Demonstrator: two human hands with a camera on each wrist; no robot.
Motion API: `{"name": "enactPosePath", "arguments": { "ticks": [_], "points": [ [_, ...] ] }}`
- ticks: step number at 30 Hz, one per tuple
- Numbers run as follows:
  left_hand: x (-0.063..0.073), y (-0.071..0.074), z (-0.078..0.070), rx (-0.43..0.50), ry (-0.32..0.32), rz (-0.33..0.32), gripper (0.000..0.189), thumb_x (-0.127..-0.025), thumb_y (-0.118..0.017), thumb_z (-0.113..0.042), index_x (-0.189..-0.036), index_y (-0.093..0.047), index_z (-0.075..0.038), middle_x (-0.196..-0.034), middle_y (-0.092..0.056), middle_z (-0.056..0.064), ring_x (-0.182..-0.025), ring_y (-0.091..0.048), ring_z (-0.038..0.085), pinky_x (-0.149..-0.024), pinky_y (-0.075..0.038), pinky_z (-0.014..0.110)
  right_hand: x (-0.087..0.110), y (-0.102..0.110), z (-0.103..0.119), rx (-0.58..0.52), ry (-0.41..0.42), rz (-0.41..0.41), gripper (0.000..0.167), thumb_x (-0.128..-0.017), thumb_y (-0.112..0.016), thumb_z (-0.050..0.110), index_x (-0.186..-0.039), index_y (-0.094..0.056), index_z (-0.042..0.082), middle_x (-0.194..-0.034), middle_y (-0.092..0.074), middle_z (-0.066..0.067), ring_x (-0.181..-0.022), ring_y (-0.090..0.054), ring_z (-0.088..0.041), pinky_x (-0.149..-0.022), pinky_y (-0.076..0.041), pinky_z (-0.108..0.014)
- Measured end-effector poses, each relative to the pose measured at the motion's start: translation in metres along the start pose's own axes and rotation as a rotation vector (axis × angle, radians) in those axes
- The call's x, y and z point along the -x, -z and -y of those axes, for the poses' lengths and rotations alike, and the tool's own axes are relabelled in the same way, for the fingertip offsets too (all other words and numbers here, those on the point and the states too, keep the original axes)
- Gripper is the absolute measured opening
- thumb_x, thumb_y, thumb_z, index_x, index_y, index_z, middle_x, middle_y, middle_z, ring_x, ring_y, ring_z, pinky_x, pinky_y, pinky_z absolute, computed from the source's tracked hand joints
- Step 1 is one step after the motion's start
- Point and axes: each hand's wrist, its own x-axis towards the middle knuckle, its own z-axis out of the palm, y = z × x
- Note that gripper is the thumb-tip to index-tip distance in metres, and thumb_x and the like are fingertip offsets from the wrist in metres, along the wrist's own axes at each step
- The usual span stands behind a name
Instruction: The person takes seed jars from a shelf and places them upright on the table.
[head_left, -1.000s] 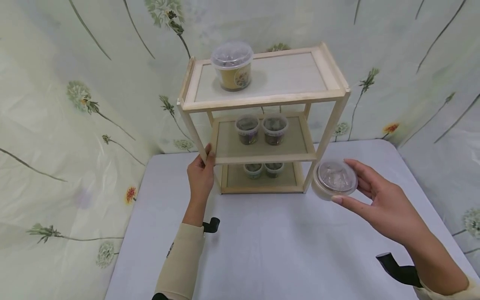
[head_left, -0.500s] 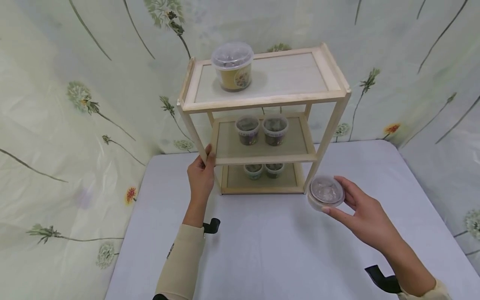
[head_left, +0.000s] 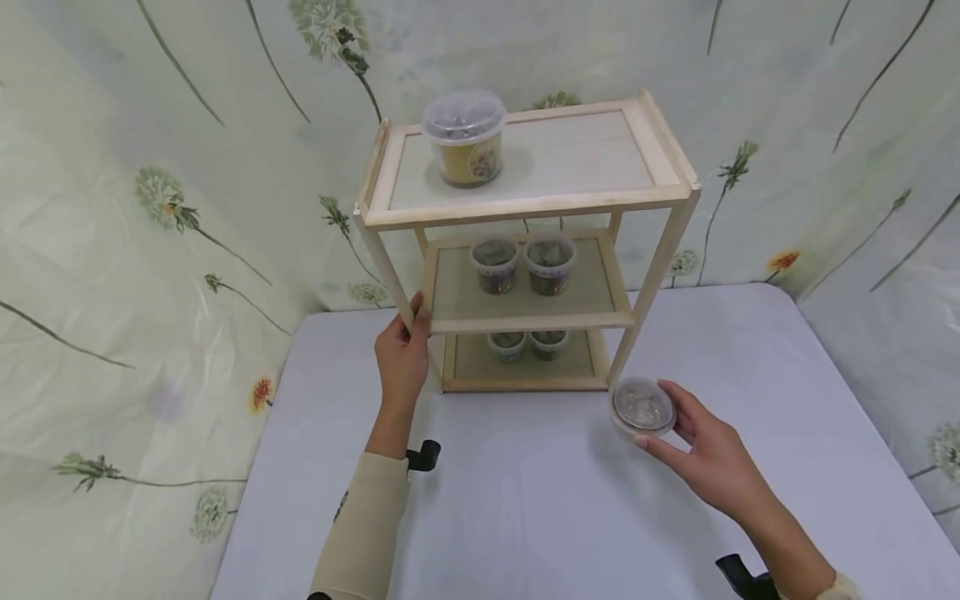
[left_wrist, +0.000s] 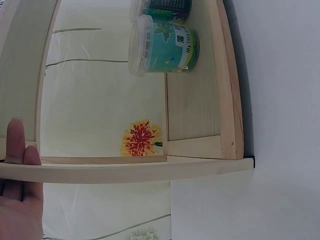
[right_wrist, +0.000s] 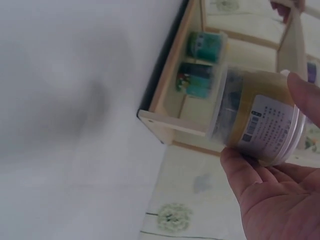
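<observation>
A three-tier wooden rack point(head_left: 573, 154) stands on the table. My left hand point(head_left: 402, 356) grips its left front post at the middle shelf; two fingers point(left_wrist: 16, 140) show past the post in the left wrist view. With thumb and fingers around its sides, my right hand point(head_left: 708, 458) holds a clear-lidded plastic tub point(head_left: 643, 407) above the table, right of the rack. In the right wrist view that tub point(right_wrist: 265, 117) has a yellow band and a printed white label. A similar yellow-labelled tub point(head_left: 467, 140) sits at the left of the top shelf.
Two small lidded cups point(head_left: 495, 265) stand side by side on the middle shelf. Two teal-labelled cups point(left_wrist: 170, 47) are on the bottom shelf. A white cloth covers the table point(head_left: 525, 500), and a flower-print sheet point(head_left: 150, 400) hangs behind and at the sides.
My right hand has moved left and nearer to me with the tub, bringing it down in the head view. My left hand keeps its grip on the post.
</observation>
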Motion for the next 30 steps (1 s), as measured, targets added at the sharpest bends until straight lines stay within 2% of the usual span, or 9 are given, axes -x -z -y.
{"name": "enactPosePath", "arguments": {
  "ticks": [9,12,19,30],
  "points": [
    [0.002,-0.002,-0.008,-0.012,0.031,0.001,0.033,-0.107,-0.062,-0.012,-0.138,-0.067,-0.001,-0.126,-0.072,0.019,-0.078,-0.056,0.019,-0.061,-0.038,0.020,0.004,-0.017,-0.015,-0.006,-0.008,-0.004,0.090,-0.095,-0.081,0.035,-0.159,-0.032,-0.005,-0.154,-0.043,-0.035,-0.133,-0.050,-0.052,-0.098,-0.047,-0.052],
    [0.001,-0.002,-0.005,-0.011,0.031,-0.005,0.033,-0.107,-0.062,-0.013,-0.137,-0.068,-0.003,-0.127,-0.072,0.017,-0.082,-0.058,0.019,-0.064,-0.041,0.020,0.005,-0.020,-0.021,-0.002,-0.003,-0.008,0.089,-0.095,-0.081,0.033,-0.157,-0.033,-0.006,-0.153,-0.044,-0.035,-0.132,-0.051,-0.053,-0.099,-0.047,-0.052],
    [0.000,-0.001,0.002,-0.010,0.014,-0.011,0.032,-0.106,-0.066,-0.024,-0.136,-0.071,-0.014,-0.122,-0.075,0.010,-0.085,-0.062,0.018,-0.070,-0.048,0.021,0.005,-0.024,-0.035,0.022,-0.005,-0.021,0.088,-0.095,-0.081,0.031,-0.156,-0.032,-0.010,-0.150,-0.044,-0.038,-0.129,-0.053,-0.054,-0.098,-0.047,-0.052],
    [0.000,-0.001,0.002,-0.014,-0.002,0.003,0.035,-0.106,-0.065,-0.028,-0.137,-0.071,-0.014,-0.126,-0.073,0.008,-0.089,-0.063,0.017,-0.072,-0.050,0.023,0.008,-0.032,-0.049,0.042,-0.024,-0.067,0.091,-0.093,-0.083,0.029,-0.156,-0.030,-0.011,-0.150,-0.044,-0.040,-0.130,-0.051,-0.055,-0.098,-0.044,-0.049]
  ]
}}
